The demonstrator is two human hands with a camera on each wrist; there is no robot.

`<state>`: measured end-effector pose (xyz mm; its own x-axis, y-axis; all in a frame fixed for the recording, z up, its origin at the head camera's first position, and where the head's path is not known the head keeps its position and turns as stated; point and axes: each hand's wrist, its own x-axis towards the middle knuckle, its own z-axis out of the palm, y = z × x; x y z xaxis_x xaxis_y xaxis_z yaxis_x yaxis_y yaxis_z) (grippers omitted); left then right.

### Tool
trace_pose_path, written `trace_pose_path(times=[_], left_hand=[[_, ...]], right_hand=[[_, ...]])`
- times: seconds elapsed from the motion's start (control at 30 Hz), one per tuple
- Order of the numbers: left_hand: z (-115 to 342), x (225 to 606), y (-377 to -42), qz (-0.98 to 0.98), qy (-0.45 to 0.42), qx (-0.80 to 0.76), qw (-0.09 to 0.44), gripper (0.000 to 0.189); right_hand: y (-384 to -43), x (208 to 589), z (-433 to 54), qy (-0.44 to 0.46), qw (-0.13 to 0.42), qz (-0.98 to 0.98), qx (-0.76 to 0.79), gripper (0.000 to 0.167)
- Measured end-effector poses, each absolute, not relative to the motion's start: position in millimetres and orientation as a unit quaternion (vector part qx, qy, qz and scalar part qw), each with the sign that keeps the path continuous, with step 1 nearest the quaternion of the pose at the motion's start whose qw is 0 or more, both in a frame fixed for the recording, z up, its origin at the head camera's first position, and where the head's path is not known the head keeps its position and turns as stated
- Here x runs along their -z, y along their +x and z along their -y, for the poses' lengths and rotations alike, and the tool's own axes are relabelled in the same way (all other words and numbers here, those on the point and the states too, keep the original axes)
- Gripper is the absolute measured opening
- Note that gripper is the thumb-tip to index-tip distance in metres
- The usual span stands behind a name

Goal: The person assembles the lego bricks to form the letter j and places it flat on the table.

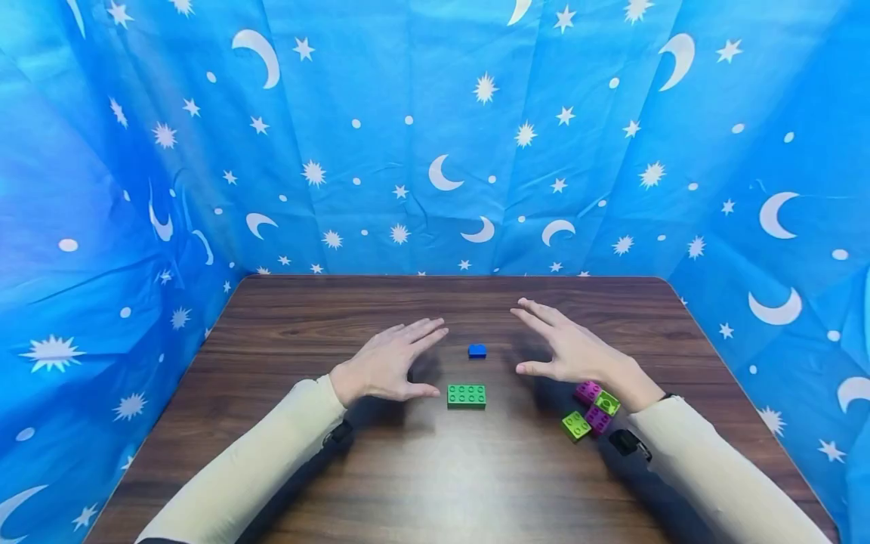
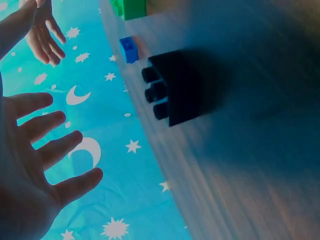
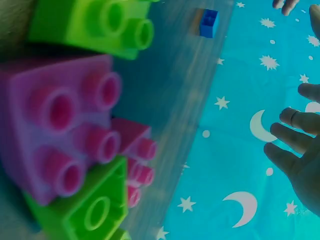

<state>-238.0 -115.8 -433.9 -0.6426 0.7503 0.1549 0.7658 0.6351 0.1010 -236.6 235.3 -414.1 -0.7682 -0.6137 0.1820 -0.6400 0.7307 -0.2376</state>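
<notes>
Over mid-table, both hands are up off the wood, well apart from each other. Left hand (image 1: 384, 363): fingers straight-ish, pointing far right, thumb out to the right; nothing held. Thumb tip is just left of the green block (image 1: 466, 397); can't tell re: contact, but no grip on it. Right hand (image 1: 574, 347): fingers extended toward far left, thumb out to the left, also holding nothing.

Green block sits approx. centre, studs up, 2 rows of 4. Blue block (image 1: 477, 351) is smaller, on the far side of the green one & a touch right, btwn the hands. Dark block (image 2: 182, 90) shows in the left wrist view, studs up, left of the blue one; in the head view it's mostly hidden by the left hand. Colour = black or nearly, v. shadowed.

On the right, by the right wrist, 4 pcs. crowd together: far purple block (image 1: 587, 391), near purple block (image 1: 598, 420), left lime block (image 1: 575, 426) w/ studs showing, right lime block (image 1: 607, 403) w/ its hollow underside showing.

Brown wood table (image 1: 469, 491) runs to a far edge w/ blue curtain (image 1: 374, 75) behind, also left & right; white moons, stars, dots. Arms have long pale sleeves, left sleeve (image 1: 265, 453) & right sleeve (image 1: 720, 453), w/ a small black wrist cam (image 1: 628, 443) under the right wrist.
</notes>
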Motion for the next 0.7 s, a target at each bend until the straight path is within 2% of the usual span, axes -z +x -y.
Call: trace_pose_path(times=[0.3, 0.7], left_hand=[[110, 443, -232, 0.901, -0.426, 0.081, 0.021, 0.095], [102, 451, -226, 0.902, -0.425, 0.077, 0.002, 0.089]], right_hand=[[-229, 423, -248, 0.293, 0.034, 0.941, -0.169, 0.093], [-221, 438, -263, 0.268, 0.051, 0.945, -0.18, 0.08]])
